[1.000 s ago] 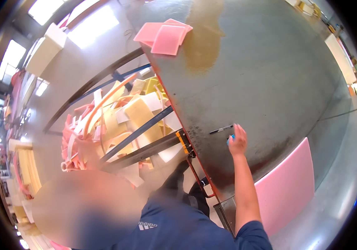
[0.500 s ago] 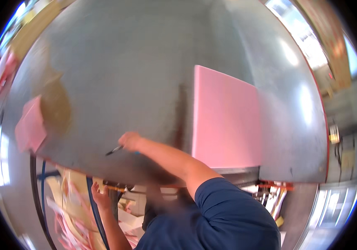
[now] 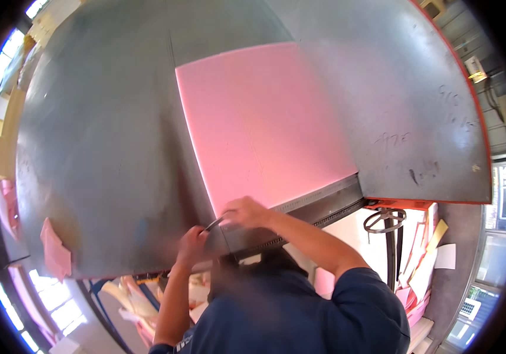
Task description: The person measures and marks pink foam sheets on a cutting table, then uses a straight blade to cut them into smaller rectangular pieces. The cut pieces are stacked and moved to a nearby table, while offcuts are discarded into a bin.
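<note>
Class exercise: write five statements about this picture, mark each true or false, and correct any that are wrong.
1. The left hand and the right hand are both on the pen. True.
2. A pink sheet lies on the table. True.
3. The right hand is at the sheet's far edge. False: it is by the near left corner.
4. The shirt is bright yellow. False: it is dark blue.
5. A wheel shows past the table's near edge, to the person's right. True.
</note>
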`<action>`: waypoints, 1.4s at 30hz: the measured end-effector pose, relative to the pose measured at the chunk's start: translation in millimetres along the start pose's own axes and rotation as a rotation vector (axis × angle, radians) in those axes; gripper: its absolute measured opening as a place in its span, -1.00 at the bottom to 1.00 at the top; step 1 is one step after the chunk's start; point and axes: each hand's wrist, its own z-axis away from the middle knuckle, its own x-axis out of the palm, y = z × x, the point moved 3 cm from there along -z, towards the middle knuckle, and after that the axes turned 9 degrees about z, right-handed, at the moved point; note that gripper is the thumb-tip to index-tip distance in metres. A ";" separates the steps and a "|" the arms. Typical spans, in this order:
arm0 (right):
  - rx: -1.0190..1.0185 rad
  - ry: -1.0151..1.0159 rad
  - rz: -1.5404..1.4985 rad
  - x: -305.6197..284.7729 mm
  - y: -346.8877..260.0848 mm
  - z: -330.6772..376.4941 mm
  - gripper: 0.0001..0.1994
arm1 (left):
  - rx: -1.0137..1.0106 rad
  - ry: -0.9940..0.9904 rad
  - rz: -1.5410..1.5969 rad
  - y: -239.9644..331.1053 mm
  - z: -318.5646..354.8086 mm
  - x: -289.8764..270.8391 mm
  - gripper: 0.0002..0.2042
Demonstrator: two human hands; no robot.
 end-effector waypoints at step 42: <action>0.062 0.987 0.430 -231.2 132.5 -124.6 -0.88 | -0.230 0.188 -0.390 -10.4 -112.3 122.8 -0.77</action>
